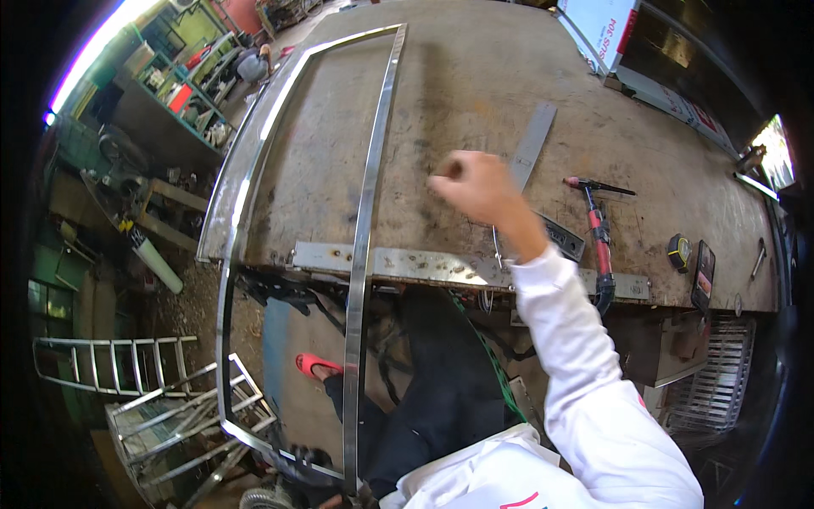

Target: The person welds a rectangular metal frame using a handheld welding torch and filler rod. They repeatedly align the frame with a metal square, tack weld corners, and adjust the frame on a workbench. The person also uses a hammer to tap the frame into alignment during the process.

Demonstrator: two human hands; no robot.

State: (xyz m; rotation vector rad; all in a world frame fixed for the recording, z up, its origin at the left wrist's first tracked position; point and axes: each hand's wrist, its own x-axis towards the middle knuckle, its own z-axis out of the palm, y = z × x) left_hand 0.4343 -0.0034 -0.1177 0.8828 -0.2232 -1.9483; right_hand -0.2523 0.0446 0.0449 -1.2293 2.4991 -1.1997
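Observation:
My right hand (pixel 485 193) is raised over the worktable (pixel 475 85), its fingers curled closed and slightly blurred. Whether anything sits inside them is hidden. My left hand does not show. A long polished metal tube frame (pixel 370 178) lies to the left, part on the table and part reaching past its near edge beside my legs. Just beyond my right hand lies a flat steel strip (pixel 536 144). A dark metal tool with holes (pixel 563 237) is partly covered by my wrist. Right of it rests a welding torch (pixel 599 233) with a red handle.
A tape measure (pixel 679 252), a phone (pixel 703 275) and a small metal tool (pixel 758 258) lie at the table's right. A steel bar (pixel 424 264) runs along the near edge. Ladder-like metal frames (pixel 182 424) stand lower left. Film-covered sheet metal (pixel 598 34) stands far right.

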